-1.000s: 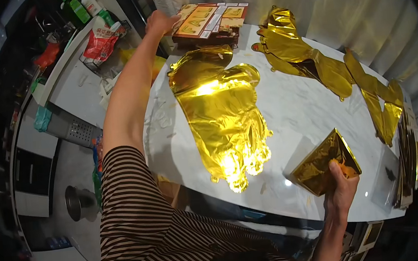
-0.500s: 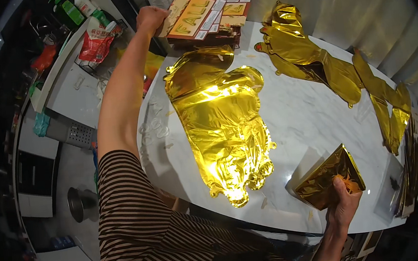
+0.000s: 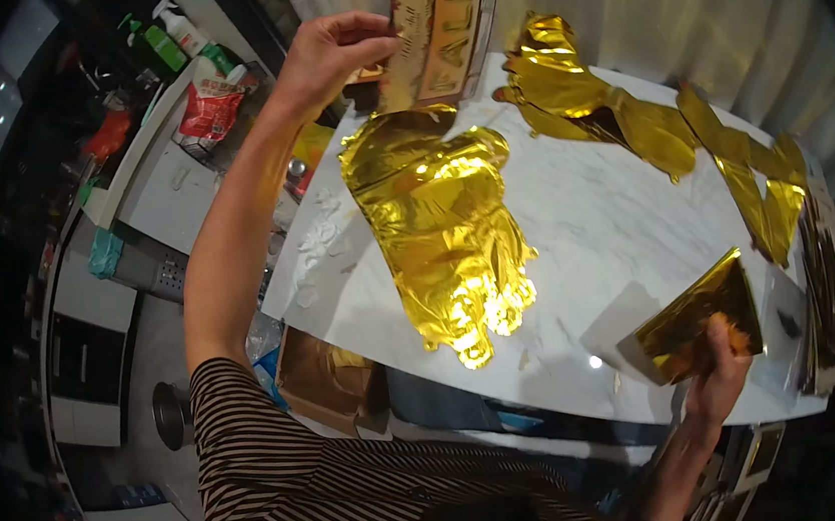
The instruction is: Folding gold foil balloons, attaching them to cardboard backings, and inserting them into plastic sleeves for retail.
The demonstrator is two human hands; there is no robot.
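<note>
My left hand [image 3: 333, 63] has its fingers pinched on the left edge of a printed card [image 3: 443, 37], held by the counter's [image 3: 586, 234] far left corner. The card has a tan, leaf-patterned strip beside a brown-orange panel of golden letter shapes. My right hand [image 3: 724, 367] grips a folded foil piece [image 3: 690, 320], shiny gold with straight creased edges, over the near right corner. Below the near left corner, an open brown cardboard box [image 3: 319, 385] holds something yellowish, too dim for me to make out.
</note>
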